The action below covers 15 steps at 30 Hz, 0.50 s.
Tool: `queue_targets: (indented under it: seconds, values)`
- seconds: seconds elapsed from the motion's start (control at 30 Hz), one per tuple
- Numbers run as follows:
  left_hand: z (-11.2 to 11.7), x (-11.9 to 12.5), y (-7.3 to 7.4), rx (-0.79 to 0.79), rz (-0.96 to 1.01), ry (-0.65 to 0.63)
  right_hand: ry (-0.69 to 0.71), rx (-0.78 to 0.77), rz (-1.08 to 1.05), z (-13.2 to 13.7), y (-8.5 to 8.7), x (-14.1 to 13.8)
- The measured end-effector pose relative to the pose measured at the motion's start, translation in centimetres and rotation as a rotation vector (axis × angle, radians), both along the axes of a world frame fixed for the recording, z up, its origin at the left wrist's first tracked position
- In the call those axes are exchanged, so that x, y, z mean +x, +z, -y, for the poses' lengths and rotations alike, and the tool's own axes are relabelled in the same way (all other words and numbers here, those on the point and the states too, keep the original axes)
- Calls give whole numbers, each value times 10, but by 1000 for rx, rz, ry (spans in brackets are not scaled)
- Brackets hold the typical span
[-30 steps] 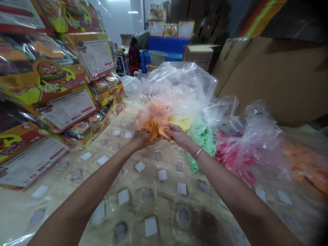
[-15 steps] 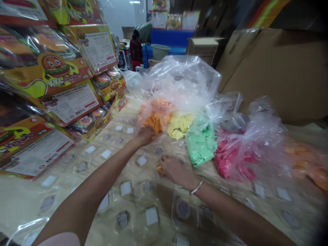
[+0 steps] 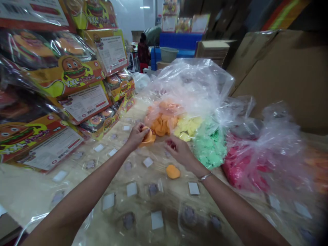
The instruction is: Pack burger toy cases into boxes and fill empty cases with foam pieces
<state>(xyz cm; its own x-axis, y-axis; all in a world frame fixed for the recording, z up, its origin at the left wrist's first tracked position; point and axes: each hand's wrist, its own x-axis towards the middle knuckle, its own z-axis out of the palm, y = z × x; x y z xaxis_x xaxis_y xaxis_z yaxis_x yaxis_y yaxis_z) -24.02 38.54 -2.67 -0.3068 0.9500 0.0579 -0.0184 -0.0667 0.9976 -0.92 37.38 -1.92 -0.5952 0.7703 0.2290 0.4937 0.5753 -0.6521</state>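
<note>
My left hand (image 3: 138, 136) pinches a few thin, soft orange pieces (image 3: 148, 137) in front of the heap of orange pieces (image 3: 164, 124) spilling from a clear plastic bag. To its right, my right hand (image 3: 180, 152) hovers with loosely curled fingers and a gap by the thumb; nothing shows in it. Just below that hand, a single orange piece (image 3: 173, 172) lies on the clear plastic trays (image 3: 179, 218). White squares (image 3: 157, 219) and greyish round pieces (image 3: 128, 221) sit in the trays, blurred in places.
Yellow pieces (image 3: 188, 127), a bag of green pieces (image 3: 210, 145) and a bag of pink pieces (image 3: 243, 167) lie beyond my right hand. Stacked burger packages (image 3: 77, 73) rise at the left. A big cardboard box (image 3: 284, 78) stands at the right. A person (image 3: 143, 53) is in the background.
My left hand has drawn back from the orange heap with orange pieces in it. My right hand has let go of an orange piece on the trays and moved up and away. The view has shifted slightly.
</note>
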Motion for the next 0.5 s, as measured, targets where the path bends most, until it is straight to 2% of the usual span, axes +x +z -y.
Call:
queue_targets:
  seconds: [0.07, 0.17, 0.23, 0.33, 0.5]
  values:
    - [7, 11, -5, -40, 79, -21, -28, -22, -197, -11, -2, -18]
    - [8, 23, -14, -91, 199, -13, 90, -33, -196, -26, -13, -47]
    - [7, 26, -16, -111, 269, 6, 61, -89, -182, -34, -21, -58]
    - [3, 26, -14, -110, 348, 32, -38, -234, -232, -39, -26, -60]
    - [1, 32, 1, -71, 452, 54, 129, -198, -310, -31, -20, -51]
